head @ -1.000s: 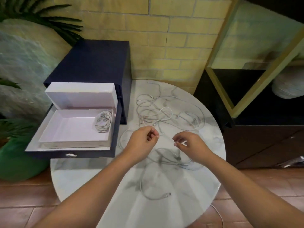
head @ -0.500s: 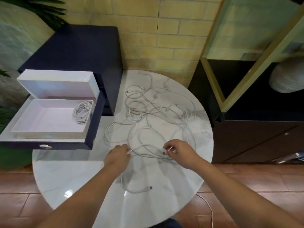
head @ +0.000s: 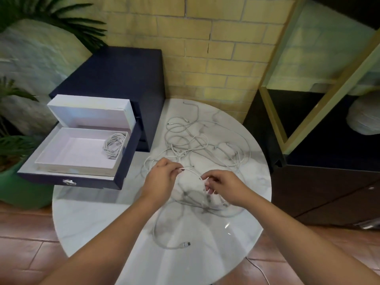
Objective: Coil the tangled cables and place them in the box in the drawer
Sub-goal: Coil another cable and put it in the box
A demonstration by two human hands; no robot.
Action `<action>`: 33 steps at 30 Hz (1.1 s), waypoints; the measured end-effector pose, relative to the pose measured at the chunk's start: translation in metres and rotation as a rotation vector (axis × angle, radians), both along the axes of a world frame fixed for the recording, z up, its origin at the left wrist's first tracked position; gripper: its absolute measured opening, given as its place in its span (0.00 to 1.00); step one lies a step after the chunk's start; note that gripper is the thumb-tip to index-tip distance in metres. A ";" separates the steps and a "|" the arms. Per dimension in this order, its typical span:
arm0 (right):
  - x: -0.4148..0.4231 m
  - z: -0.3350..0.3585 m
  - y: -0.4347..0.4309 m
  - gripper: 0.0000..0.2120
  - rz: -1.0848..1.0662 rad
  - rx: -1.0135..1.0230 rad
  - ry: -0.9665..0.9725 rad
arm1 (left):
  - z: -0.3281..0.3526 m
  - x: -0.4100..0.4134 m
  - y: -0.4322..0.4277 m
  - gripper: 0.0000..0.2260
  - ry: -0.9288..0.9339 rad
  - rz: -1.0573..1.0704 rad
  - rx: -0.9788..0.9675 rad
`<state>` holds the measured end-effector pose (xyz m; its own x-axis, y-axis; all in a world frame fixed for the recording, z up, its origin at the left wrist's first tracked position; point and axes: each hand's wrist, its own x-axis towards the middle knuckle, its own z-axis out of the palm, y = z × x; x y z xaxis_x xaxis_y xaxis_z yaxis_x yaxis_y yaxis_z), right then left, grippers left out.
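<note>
Open navy-blue drawer (head: 41,177) far left, holding the white cardboard box (head: 78,149) with its lid up. One coiled white cable (head: 114,146) sits in the box's right corner. Right of the drawer, above the round white marble table (head: 92,212), the left hand (head: 162,177) pinches a loose white cable (head: 192,171) at its fingertips. The cable arcs across to the right hand (head: 224,186), fingers curled round it. The tangled white cables (head: 197,140) lie just beyond both hands, well apart from the box.
</note>
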<state>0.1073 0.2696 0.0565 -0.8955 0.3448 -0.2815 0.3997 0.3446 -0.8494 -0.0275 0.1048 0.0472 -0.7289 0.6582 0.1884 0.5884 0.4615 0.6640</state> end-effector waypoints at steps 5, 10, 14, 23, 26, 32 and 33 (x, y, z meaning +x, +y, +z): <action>-0.002 0.039 0.002 0.12 0.071 -0.115 0.101 | 0.014 0.004 0.009 0.08 0.001 0.006 0.070; -0.001 0.058 0.008 0.09 0.046 -0.136 0.192 | 0.018 0.009 0.013 0.06 -0.083 -0.061 -0.014; 0.004 0.068 0.018 0.10 -0.054 -0.164 0.278 | 0.000 0.011 0.009 0.05 -0.178 -0.126 -0.208; 0.013 0.088 0.035 0.08 -0.317 -0.159 0.500 | -0.022 0.011 -0.015 0.14 -0.309 -0.012 -0.409; 0.014 0.086 0.034 0.09 -0.320 -0.177 0.483 | -0.011 0.012 -0.010 0.21 -0.236 0.024 -0.357; 0.013 0.082 0.028 0.09 -0.302 -0.196 0.451 | 0.016 0.028 0.007 0.20 -0.638 -0.085 0.053; 0.013 0.083 0.028 0.08 -0.300 -0.194 0.449 | 0.020 0.030 0.010 0.18 -0.655 -0.074 0.110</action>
